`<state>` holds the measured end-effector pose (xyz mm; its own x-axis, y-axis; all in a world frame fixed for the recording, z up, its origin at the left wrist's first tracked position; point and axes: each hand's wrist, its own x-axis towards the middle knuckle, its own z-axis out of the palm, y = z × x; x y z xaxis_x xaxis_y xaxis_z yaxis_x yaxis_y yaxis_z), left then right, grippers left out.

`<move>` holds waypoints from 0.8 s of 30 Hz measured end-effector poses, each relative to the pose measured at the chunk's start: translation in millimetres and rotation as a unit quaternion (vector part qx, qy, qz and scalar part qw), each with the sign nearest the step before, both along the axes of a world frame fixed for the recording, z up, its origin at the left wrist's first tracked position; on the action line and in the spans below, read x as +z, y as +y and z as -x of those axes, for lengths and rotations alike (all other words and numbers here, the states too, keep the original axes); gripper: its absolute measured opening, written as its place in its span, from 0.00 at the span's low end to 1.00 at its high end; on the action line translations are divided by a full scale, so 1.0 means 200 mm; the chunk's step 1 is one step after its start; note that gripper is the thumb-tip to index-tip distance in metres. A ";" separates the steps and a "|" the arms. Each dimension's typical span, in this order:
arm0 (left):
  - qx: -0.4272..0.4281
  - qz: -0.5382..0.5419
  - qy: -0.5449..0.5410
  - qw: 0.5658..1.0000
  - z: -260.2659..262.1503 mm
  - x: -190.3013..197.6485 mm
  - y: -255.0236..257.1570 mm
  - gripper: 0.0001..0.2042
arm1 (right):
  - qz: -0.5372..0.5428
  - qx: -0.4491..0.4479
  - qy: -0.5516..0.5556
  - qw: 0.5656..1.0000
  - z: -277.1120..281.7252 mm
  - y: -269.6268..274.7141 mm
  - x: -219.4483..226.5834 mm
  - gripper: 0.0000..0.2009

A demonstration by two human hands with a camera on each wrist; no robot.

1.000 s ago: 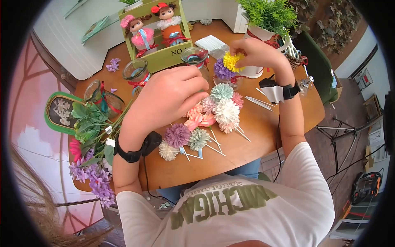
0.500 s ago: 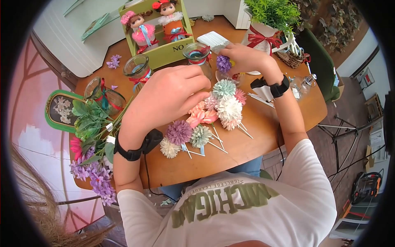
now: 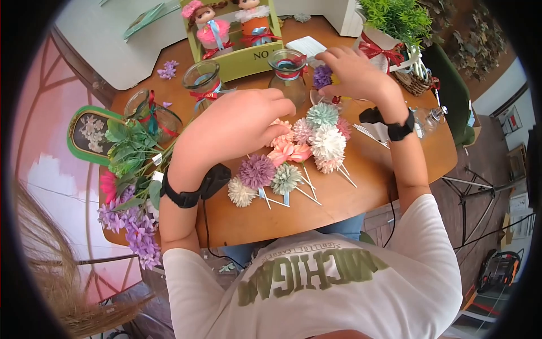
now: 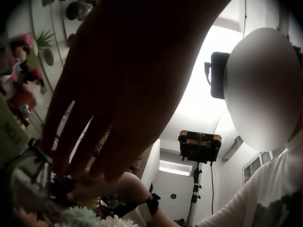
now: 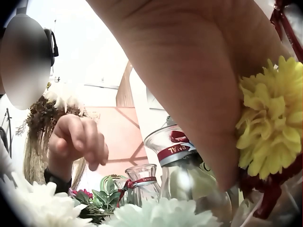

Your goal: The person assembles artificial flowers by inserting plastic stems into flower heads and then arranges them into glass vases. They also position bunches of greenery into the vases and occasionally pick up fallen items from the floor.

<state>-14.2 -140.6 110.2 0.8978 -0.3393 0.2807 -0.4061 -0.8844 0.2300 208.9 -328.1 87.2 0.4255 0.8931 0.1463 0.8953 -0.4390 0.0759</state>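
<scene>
My right hand [image 3: 358, 73] is at a small clear glass jar, fingers and thumb spread apart around a purple pompom flower [image 3: 322, 76]. A yellow flower [image 5: 270, 118] sits close beside the right thumb, low over the jar, mostly hidden behind the hand in the head view. My left hand [image 3: 234, 124] hovers over the near side of the table, fingers loosely bent and holding nothing. Just past its fingertips lies a group of pompom flowers on white sticks, among them a white one [image 3: 327, 141], a mint one [image 3: 322, 114] and a mauve one [image 3: 257, 170].
Ribbon-tied glass jars [image 3: 288, 85] stand along the back, before a green box [image 3: 243, 64] with two dolls. Leafy stems with purple blossoms [image 3: 141, 237] lie at left by a green-framed picture [image 3: 87, 135]. White sticks [image 3: 370, 135], a potted plant [image 3: 395, 22] and a basket [image 3: 415, 85] are at right.
My right hand lowered the pinched yellow flower beside the purple one, and its fingers have since spread. The left hand stays nearly still over the table. The head view has shifted slightly.
</scene>
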 end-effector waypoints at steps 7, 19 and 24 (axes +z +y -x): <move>0.129 -0.063 0.151 0.978 -0.01 -0.07 0.12 0.22 | -0.076 0.211 0.120 0.967 0.25 0.00 0.15 0.15; 0.201 -0.090 0.318 0.922 -0.12 -0.17 0.27 0.31 | 0.032 0.307 0.139 0.941 0.40 0.18 -0.18 0.15; 0.161 -0.088 0.330 0.926 -0.14 -0.21 0.29 0.26 | -0.122 0.319 0.068 0.937 0.37 0.12 0.00 0.14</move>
